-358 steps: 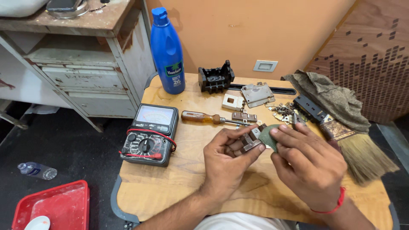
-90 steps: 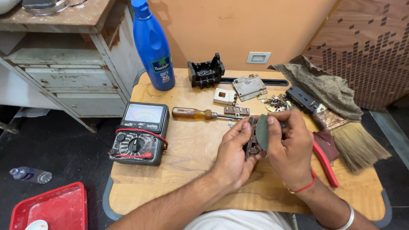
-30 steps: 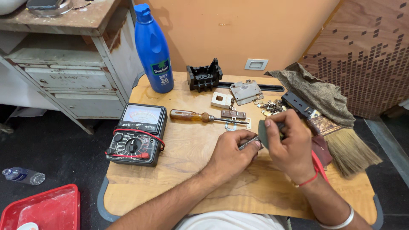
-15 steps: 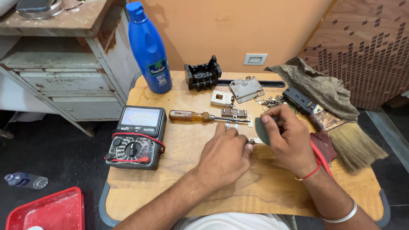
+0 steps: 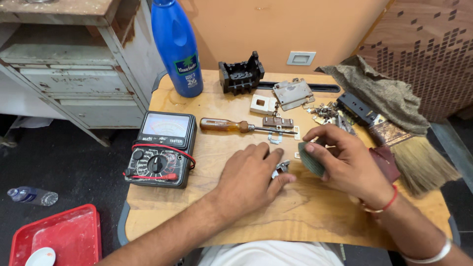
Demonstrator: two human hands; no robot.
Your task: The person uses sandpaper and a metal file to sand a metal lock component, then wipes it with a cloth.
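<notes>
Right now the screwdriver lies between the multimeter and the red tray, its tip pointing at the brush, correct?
Not quite. In the head view the screwdriver lies between the multimeter and the brush, its tip pointing at the brush. The red tray is on the floor.

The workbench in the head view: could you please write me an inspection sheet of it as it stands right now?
Surface: wooden table, worn, rounded corners.
Job's things: small metal part under the left hand's fingers; dark green pad in the right hand.
Clutter: multimeter, screwdriver, blue bottle, black plastic housing, metal plate, white switch piece, loose metal bits, brush, cloth.
Hands: left hand flat on the part; right hand gripping the pad.
Cables: red lead across the multimeter.
Surroundings: old white cabinet, red tray, small bottle on the floor, wall socket.
</notes>
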